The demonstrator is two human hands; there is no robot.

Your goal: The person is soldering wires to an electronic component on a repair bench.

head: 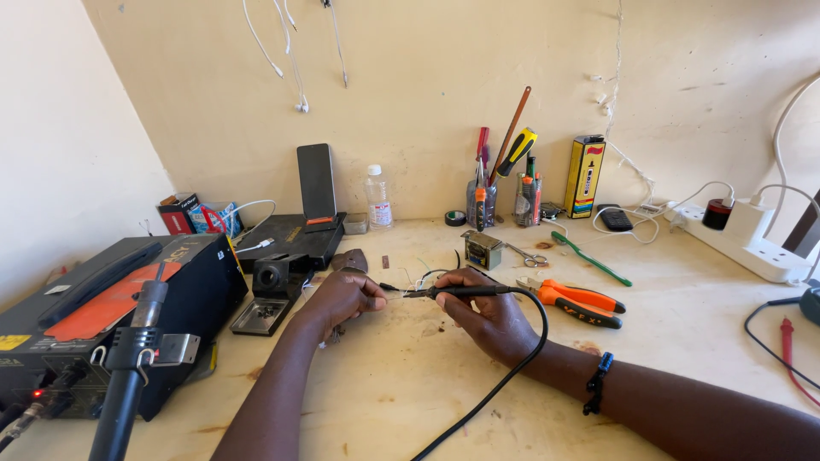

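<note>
Two bare hands are working close together near the middle of the frame, over a pale, stained table (410,376). The right hand (489,318) is closing its grip around the black handle of a soldering iron (457,292), which is lying almost level and pointing left, its black cord (512,367) looping down toward the bottom edge of the frame. The left hand (343,296) is pinching its fingers shut on a thin wire (389,287), whose free end is reaching right to meet the iron's tip, though whether the two are touching is too small to tell. Just right of the right hand, orange-handled pliers (574,301) are lying flat on the table, with a green toothbrush (591,259) beyond them. At the lower left of the frame a black soldering station (102,316) is sitting with a hot-air wand (128,367) standing in front of it. Toward the upper middle, a cup of screwdrivers (481,201) is standing against the wall beside a plastic bottle (377,198), and a white power strip (752,243) is lying at the far right.
</note>
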